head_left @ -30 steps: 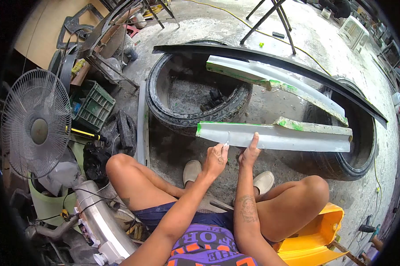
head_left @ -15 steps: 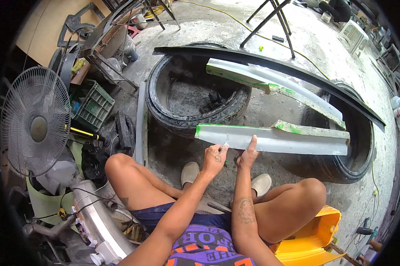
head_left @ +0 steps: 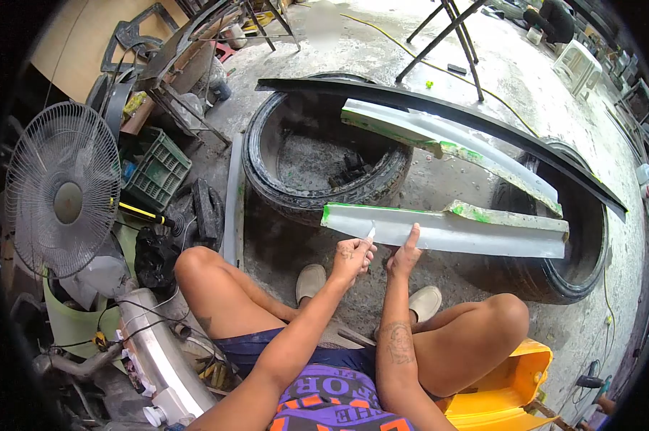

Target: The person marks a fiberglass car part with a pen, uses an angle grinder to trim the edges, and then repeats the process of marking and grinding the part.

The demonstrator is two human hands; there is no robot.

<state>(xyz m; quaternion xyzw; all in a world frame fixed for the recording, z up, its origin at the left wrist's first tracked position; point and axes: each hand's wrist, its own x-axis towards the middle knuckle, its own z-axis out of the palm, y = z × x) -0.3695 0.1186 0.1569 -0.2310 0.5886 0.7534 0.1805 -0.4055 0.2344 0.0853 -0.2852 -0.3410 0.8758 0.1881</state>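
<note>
Gray panel (head_left: 439, 231): lengthwise left-right, right end slightly lower
Your left hand (head_left: 354, 260): pinching white piece (head_left: 371, 233)
Your right hand (head_left: 404, 257): gripping lower edge

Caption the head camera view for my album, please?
Left hand holds a small pale object at a long grey panel; right hand grips its edge, tyres nearby.

The small pale item (head_left: 371, 233) is mostly covered by the left hand (head_left: 353, 260) — too little is exposed for it to be identified. The shirt (head_left: 332, 401) is cut off by the bottom edge, a distant person (head_left: 554, 24) (too small for detail) by the top.
</note>
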